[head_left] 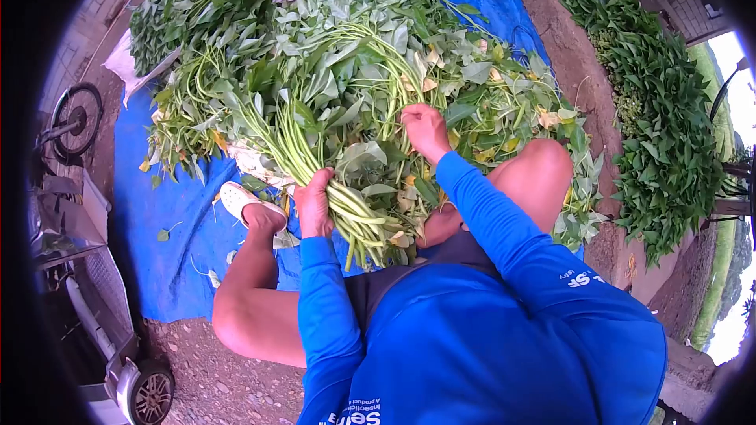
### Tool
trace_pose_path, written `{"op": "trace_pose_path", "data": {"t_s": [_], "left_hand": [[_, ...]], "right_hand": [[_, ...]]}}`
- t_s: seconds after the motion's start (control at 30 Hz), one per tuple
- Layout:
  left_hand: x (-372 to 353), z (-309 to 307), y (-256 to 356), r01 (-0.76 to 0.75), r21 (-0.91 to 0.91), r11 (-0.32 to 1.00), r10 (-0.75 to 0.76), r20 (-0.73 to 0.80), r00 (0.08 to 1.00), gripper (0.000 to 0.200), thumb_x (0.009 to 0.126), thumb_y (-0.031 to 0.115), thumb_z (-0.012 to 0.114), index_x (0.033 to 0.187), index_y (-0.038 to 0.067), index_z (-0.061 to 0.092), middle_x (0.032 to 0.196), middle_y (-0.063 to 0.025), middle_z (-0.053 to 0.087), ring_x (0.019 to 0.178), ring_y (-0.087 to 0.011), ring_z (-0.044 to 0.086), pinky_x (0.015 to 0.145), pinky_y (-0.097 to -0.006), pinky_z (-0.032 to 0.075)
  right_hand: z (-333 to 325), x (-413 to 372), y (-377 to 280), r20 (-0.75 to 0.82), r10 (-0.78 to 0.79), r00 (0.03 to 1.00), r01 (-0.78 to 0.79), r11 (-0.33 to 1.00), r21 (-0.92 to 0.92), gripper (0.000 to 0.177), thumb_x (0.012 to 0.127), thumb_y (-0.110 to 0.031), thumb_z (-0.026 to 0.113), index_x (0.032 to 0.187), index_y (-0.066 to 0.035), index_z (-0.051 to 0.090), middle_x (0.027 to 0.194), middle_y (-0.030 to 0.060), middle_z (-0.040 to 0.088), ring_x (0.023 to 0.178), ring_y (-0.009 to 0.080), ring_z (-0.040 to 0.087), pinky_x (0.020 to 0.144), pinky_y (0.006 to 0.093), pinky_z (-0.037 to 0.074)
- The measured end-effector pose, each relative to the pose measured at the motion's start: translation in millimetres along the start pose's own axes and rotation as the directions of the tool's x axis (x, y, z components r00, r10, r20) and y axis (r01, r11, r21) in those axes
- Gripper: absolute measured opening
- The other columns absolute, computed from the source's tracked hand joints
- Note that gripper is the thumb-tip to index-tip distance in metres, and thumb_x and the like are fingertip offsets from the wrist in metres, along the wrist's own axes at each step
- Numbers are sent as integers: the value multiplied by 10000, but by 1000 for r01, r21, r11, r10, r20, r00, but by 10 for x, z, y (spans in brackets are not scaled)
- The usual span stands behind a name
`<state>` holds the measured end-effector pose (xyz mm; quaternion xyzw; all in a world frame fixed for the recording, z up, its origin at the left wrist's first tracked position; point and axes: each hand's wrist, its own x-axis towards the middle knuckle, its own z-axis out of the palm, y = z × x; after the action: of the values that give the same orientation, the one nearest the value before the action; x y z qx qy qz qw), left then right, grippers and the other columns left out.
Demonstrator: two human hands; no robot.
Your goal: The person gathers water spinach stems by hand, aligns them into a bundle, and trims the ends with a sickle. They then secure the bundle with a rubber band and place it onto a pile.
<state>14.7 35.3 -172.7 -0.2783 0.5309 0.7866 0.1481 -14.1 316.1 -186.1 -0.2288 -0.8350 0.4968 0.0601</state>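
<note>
My left hand (313,205) is closed around a thick bunch of long green stalks (350,208), gripping it near the cut ends, which point toward my lap. My right hand (424,131) reaches forward into the pile of leafy greens (331,71), fingers pinched on a stalk among the leaves. The bunch's leafy tops fan out up and to the left over the pile. Both arms wear blue sleeves. I squat with bare knees on either side of the bunch.
The greens lie on a blue tarp (173,212) on dirt ground. My foot in a white sandal (240,203) rests on the tarp. A motorbike (118,346) stands at lower left, and a wheel (76,120) at far left. Growing plants (661,142) line the right.
</note>
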Motion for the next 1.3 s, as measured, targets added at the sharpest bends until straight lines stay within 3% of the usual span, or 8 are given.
{"op": "trace_pose_path", "data": {"t_s": [0.07, 0.27, 0.4, 0.67, 0.87, 1.03, 1.27, 1.3], "left_hand": [[-249, 48, 445, -7, 44, 999, 8, -21, 1000, 198, 875, 52, 754, 1023, -61, 685, 854, -107, 731, 700, -210, 717, 654, -345, 602], [-216, -4, 579, -127, 81, 989, 133, -73, 988, 237, 871, 131, 782, 1008, -55, 729, 882, -110, 747, 740, -211, 716, 690, -349, 587], [-191, -40, 519, -72, 27, 997, 73, -33, 997, 246, 882, 142, 775, 1006, -62, 716, 871, -117, 739, 723, -215, 716, 691, -356, 602], [-209, 95, 485, 71, -49, 996, -67, 80, 995, 226, 900, 95, 744, 1035, -55, 641, 791, -138, 693, 609, -263, 702, 588, -421, 655], [-160, 25, 423, -48, -32, 998, 51, 107, 993, 240, 916, 141, 727, 998, -67, 642, 801, -151, 682, 602, -298, 723, 577, -473, 691], [-181, 42, 451, 2, -75, 997, 8, 131, 991, 248, 875, 86, 773, 1051, -62, 680, 839, -120, 720, 677, -219, 717, 623, -353, 615], [-300, 76, 501, -22, -56, 998, 30, 145, 989, 238, 877, 81, 766, 1052, -58, 686, 839, -114, 723, 677, -211, 716, 627, -344, 613], [-288, 89, 509, -37, -64, 997, 46, 139, 989, 237, 877, 81, 765, 1053, -57, 688, 838, -114, 723, 675, -209, 715, 626, -342, 611]], "right_hand": [[-144, 557, 284, -276, -6, 961, -64, 968, -243, 239, 976, -210, 685, 1110, -42, 789, 1036, 171, 802, 957, 341, 767, 874, 396, 606], [-36, 1155, 590, -21, 74, 997, -77, 944, -321, 274, 958, -255, 726, 1128, -52, 793, 1106, 182, 792, 1031, 329, 757, 981, 378, 572], [-137, 924, 300, -100, 44, 994, -45, 999, -8, 425, 940, -260, 789, 1286, -19, 736, 1203, 132, 792, 1109, 299, 741, 1026, 392, 554], [-795, 819, -603, 550, 256, 795, -517, 760, 393, 183, 973, -208, 764, 1139, -152, 711, 1052, -14, 721, 993, 153, 695, 936, 350, 520], [-1170, 1053, -809, 517, 117, 848, -341, 867, 364, 266, 1021, -119, 691, 1286, -96, 706, 1134, 27, 768, 979, 149, 726, 894, 371, 583], [-1490, 1083, -997, 726, -24, 688, -413, 809, 418, 427, 1006, -136, 692, 1432, -123, 668, 1207, 34, 749, 948, 151, 698, 868, 397, 582], [-1684, 1136, -1210, 382, 102, 919, -24, 979, -205, 492, 974, -127, 723, 1459, -80, 653, 1225, 39, 741, 981, 153, 671, 915, 367, 509], [-1753, 1143, -1298, 372, 20, 928, -2, 999, -47, 402, 1009, -137, 699, 1403, -63, 670, 1143, 36, 738, 920, 138, 661, 833, 344, 536]]}}
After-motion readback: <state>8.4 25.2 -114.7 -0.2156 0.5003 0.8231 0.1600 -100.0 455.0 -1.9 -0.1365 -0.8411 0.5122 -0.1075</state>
